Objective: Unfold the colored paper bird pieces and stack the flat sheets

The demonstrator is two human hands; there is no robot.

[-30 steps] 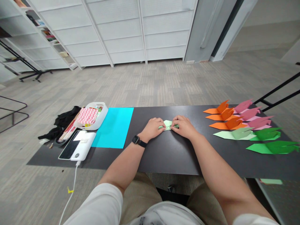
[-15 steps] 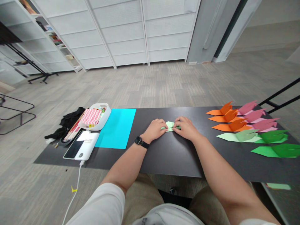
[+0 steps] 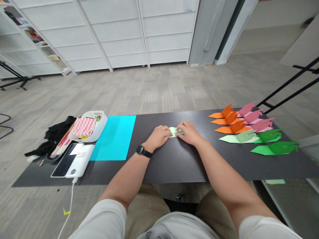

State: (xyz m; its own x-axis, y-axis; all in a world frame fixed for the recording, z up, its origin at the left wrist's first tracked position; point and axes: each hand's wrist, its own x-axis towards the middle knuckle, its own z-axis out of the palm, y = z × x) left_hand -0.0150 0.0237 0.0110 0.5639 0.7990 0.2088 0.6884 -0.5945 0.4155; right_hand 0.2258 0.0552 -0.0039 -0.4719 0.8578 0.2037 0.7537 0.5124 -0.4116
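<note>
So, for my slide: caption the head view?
Left hand and right hand hold pale green folded paper; orange, pink, green folded paper figures share the dark rectangular table.

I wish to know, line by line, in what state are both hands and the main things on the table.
Light green paper: folded, partly covered.
Left hand: curled, holding the paper's left end.
Right hand: curled, holding its right end.
Cyan sheet: flat, partly hidden.
White bin: open, with things inside.
Smartphone: lying flat, screen dark.
White power bank: cable plugged in.
Origami birds: folded, grouped together.
</note>
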